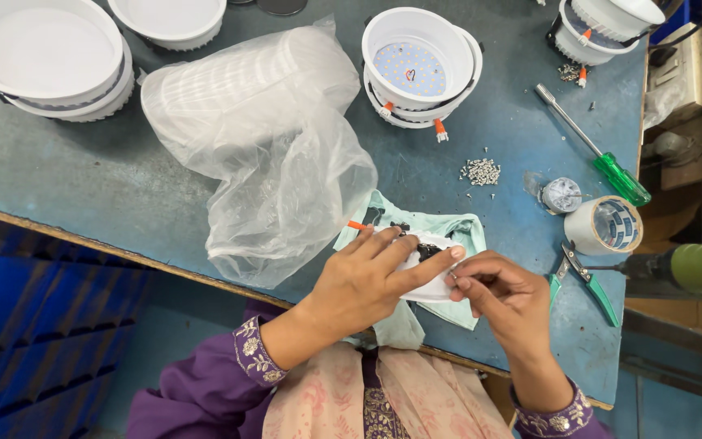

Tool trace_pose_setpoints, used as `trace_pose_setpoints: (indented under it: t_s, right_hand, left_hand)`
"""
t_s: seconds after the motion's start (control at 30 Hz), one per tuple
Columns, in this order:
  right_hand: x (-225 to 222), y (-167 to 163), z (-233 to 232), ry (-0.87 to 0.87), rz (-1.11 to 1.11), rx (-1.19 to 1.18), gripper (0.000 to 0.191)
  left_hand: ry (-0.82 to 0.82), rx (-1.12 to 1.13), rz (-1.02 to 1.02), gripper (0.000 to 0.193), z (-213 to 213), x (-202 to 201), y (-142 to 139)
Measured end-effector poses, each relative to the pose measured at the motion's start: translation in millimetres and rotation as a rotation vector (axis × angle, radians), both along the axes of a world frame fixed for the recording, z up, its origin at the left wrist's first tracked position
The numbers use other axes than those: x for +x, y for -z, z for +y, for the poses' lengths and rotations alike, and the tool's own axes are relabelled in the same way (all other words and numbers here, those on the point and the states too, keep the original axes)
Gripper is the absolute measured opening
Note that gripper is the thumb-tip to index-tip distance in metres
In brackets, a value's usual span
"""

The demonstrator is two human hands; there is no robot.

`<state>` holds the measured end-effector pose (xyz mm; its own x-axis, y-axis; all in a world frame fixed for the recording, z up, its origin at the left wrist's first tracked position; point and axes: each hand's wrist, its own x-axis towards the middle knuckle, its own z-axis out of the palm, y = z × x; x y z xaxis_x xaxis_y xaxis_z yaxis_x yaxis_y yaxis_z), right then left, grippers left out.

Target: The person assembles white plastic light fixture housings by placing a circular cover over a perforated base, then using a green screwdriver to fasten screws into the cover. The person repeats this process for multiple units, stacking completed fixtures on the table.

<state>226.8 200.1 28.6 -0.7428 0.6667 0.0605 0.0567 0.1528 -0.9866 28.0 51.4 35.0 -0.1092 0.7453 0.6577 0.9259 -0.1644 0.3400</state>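
both arms are covered by deep purple sleeves. the left sleeve (205, 382) ends in a wide cuff (252, 351) stitched with pale gold and cream floral embroidery, and the right sleeve's cuff (554, 416) carries the same kind of patterned band. over the lap and chest lies a light peach cloth (343, 398) with a faint pink flower print, and a narrow strip of purple with gold embroidery (379, 415) runs down its middle. the left hand (367, 280) and right hand (501, 297) are bare, without gloves.

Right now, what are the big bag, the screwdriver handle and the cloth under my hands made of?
Big bag: thin clear plastic, crinkled and glossy. Screwdriver handle: translucent green hard plastic, by its shine. Cloth: soft mint-green woven fabric, matte and rumpled, probably cotton.
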Motion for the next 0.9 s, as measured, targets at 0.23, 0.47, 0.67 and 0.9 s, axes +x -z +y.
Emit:
trace_pose_setpoints:
  t_s: [0.23, 0.47, 0.67, 0.9]
  right_hand:
    - [-8.4, -22.1, -14.4, -0.003, -0.14, 0.353, 0.015]
    - [-16.6, -36.5, -16.4, -0.019, -0.216, 0.469, 0.01]
    - [-16.2, -44.5, -21.1, 0.0, -0.262, 0.541, 0.012]
    - [-15.9, -41.7, -22.8, 0.056, -0.286, 0.492, 0.013]
  left_hand:
    - [-0.005, 0.034, 0.051, 0.059, 3.4, 6.8, 2.7]
    - [-0.016, 0.053, 0.062, 0.06, 6.2, 8.0, 4.1]
    - [-0.03, 0.053, 0.076, 0.062, 7.1, 10.9, -1.7]
    - [-0.025, 0.049, 0.068, 0.061, 8.1, 10.5, -5.8]
